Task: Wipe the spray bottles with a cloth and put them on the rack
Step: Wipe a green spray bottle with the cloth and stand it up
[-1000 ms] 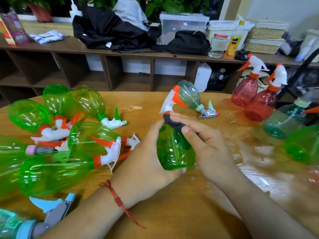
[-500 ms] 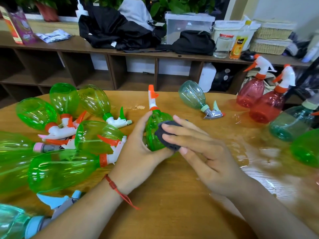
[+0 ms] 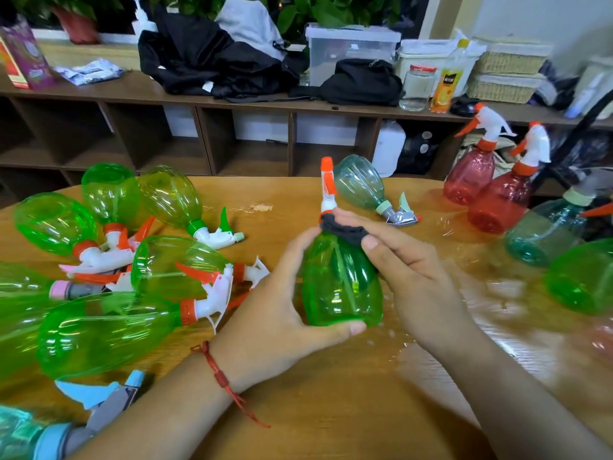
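Note:
A green spray bottle [image 3: 338, 283] with a white and orange trigger head stands upright in the middle of the wooden table [image 3: 331, 410]. My left hand [image 3: 275, 327] grips its body from the left, thumb across the base. My right hand [image 3: 408, 277] presses a dark grey cloth [image 3: 345, 229] round the bottle's neck. Several green bottles [image 3: 109, 327] lie on their sides at the left. Two red bottles [image 3: 497, 200] stand upright at the right.
A pale green bottle [image 3: 361, 187] lies behind the held one. A teal bottle [image 3: 544, 234] and another green one [image 3: 583, 277] sit at the right edge. A blue-headed bottle [image 3: 49, 433] lies at the front left. A brown shelf unit [image 3: 205, 134] with bags and boxes runs behind the table.
The bottle has been tipped back upright and turned in my left hand. My right hand has slid the cloth from the bottle's body up to its neck.

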### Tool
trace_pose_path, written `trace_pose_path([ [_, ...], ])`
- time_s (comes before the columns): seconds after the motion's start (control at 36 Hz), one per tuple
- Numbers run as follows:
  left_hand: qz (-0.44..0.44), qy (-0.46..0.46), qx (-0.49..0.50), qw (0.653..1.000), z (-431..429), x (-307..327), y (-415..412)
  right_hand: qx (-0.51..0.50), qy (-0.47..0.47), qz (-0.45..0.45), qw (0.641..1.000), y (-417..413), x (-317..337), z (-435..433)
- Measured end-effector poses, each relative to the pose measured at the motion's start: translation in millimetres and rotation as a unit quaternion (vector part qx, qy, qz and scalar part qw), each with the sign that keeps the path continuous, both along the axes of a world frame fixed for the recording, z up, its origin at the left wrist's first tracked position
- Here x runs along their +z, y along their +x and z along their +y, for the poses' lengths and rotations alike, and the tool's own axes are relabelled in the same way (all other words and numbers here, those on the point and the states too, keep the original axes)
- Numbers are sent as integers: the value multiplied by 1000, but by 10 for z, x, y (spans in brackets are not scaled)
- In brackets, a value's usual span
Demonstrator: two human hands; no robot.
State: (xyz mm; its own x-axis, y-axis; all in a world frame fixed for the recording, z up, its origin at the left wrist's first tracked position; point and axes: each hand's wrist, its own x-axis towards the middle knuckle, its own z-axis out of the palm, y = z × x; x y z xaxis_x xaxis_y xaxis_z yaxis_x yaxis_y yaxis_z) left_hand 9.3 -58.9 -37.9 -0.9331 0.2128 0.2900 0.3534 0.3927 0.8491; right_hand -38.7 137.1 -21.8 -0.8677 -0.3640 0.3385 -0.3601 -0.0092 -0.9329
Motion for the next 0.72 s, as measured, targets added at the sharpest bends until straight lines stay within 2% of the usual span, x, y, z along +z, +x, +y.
trace_pose_path([
  [0.11,25,-59,52,997,21,3,3,-4,55,20,998,0,-77,-39],
  [0.42,11,-52,85,995,46,-27,-7,-17,95,53,994,44,-82,-116],
  [0.5,1,-13,94,995,-44,-27,-48,-16,96,92,991,77,-67,-101],
  [0.64,-18,125,115,985,-117,10,-105,-10,140,220,965,172,-89,-110],
  [0.72,-16,162,113,980,-119,-3,-106,2,144,256,956,173,-79,-104],
])
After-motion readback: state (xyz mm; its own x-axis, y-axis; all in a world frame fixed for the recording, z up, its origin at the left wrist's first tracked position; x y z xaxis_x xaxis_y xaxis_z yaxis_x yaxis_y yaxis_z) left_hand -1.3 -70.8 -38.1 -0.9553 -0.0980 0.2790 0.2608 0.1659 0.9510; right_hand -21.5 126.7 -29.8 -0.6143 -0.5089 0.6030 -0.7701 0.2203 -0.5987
